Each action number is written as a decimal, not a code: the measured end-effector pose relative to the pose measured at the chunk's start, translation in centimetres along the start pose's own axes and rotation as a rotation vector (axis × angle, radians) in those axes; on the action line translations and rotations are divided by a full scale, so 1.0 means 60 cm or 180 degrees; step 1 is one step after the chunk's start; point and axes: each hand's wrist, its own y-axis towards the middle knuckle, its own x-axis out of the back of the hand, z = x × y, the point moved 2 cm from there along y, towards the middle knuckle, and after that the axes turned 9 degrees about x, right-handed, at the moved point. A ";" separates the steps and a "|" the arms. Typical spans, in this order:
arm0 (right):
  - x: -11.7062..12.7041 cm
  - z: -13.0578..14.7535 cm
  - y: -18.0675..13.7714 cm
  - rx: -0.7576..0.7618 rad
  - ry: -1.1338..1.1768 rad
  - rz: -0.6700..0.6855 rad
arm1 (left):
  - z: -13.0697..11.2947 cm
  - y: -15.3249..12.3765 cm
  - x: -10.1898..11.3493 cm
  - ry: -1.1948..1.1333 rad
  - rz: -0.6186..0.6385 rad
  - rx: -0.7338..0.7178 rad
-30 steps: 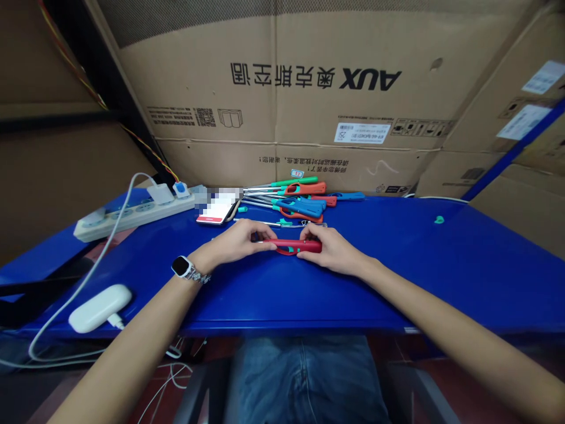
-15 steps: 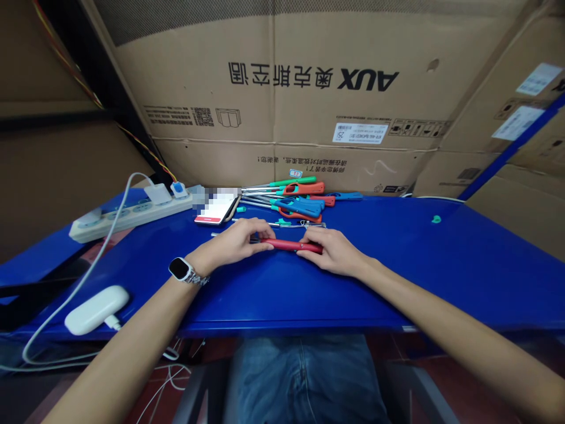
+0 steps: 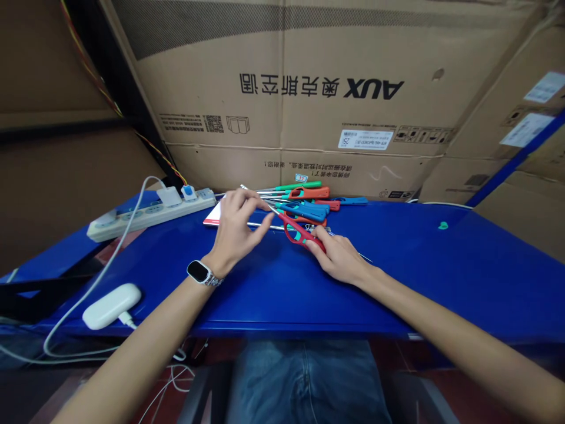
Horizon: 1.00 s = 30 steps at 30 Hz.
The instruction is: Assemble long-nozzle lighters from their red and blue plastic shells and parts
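A red long-nosed gas lighter (image 3: 291, 222) with a green trigger is tilted above the blue table, its metal tube pointing up and to the left. My right hand (image 3: 338, 253) grips the butt of its handle. Beside the tube is my left hand (image 3: 238, 221), thumb and fingers apart; whether a fingertip touches the metal I cannot tell. Behind them lies a pile of similar lighters, among them a blue lighter (image 3: 304, 210), an orange lighter (image 3: 311, 192) and a green lighter (image 3: 309, 185). Loose thin metal parts (image 3: 315, 228) lie partly hidden behind the red lighter.
A phone (image 3: 212, 218) sits left of the pile, mostly behind my left hand. Further left are a white power strip (image 3: 145, 221) and a white case (image 3: 112, 306) on a cable. A small green piece (image 3: 442, 225) lies at right. A cardboard wall (image 3: 309, 129) rises behind the table (image 3: 419, 265).
The red lighter has turned from level to tilted, its trigger side now showing. My left hand has let go of its handle end and moved up and left along the tube.
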 end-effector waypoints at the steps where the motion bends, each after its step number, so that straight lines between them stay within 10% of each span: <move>1: -0.001 0.000 0.001 -0.0097 0.0134 -0.0052 | 0.000 -0.001 0.000 -0.0069 -0.0213 0.0197; 8: -0.029 0.023 0.007 0.0001 0.0995 -0.0264 | -0.007 -0.013 -0.068 -0.2280 0.1346 0.1921; 17: -0.051 0.059 0.062 0.0204 0.1693 0.0245 | 0.002 -0.010 -0.062 -0.4046 0.1022 0.3340; 30: -0.077 0.029 0.191 0.1303 -0.0181 0.0099 | 0.064 0.009 -0.003 -0.1365 0.1558 0.1766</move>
